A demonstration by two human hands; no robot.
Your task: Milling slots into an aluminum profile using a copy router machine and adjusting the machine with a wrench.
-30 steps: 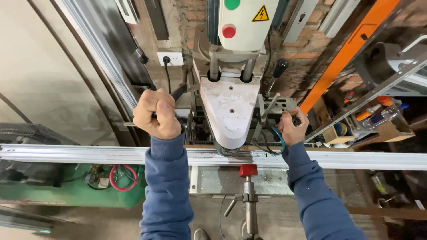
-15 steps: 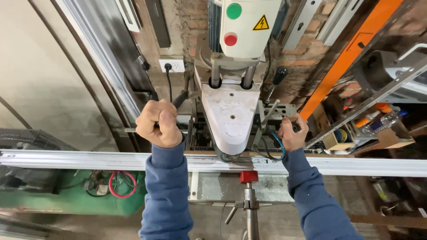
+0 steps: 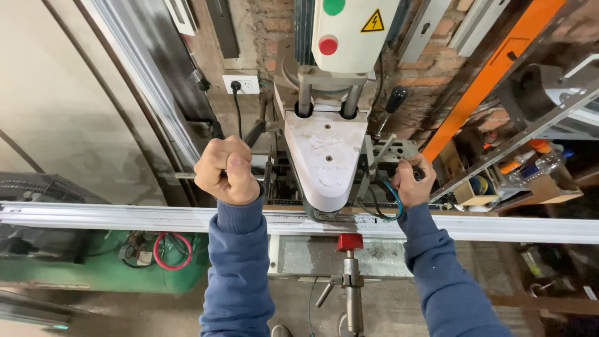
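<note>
A pale grey milling machine head (image 3: 326, 162) stands over a long aluminium profile (image 3: 112, 216) that runs left to right across the view. My left hand (image 3: 228, 170) is clenched around a black lever handle (image 3: 254, 132) on the machine's left side. My right hand (image 3: 412, 181) grips a black knob on the machine's right side, beside a blue cable (image 3: 394, 193). Both arms wear blue sleeves. Green and red buttons (image 3: 328, 45) sit on the white motor box above. A red clamp block (image 3: 350, 241) sits against the profile's near edge.
A brick wall with a socket (image 3: 241, 83) is behind the machine. An orange beam (image 3: 486, 75) slants at the right, with shelves of cans and boxes (image 3: 530, 165). A green machine with red cable (image 3: 170, 251) sits lower left. More profiles (image 3: 143, 81) lean at the left.
My left hand, still on the lever, has come down and towards me. The view has shifted, so the machine head sits lower in the frame. My right hand stays on its knob.
</note>
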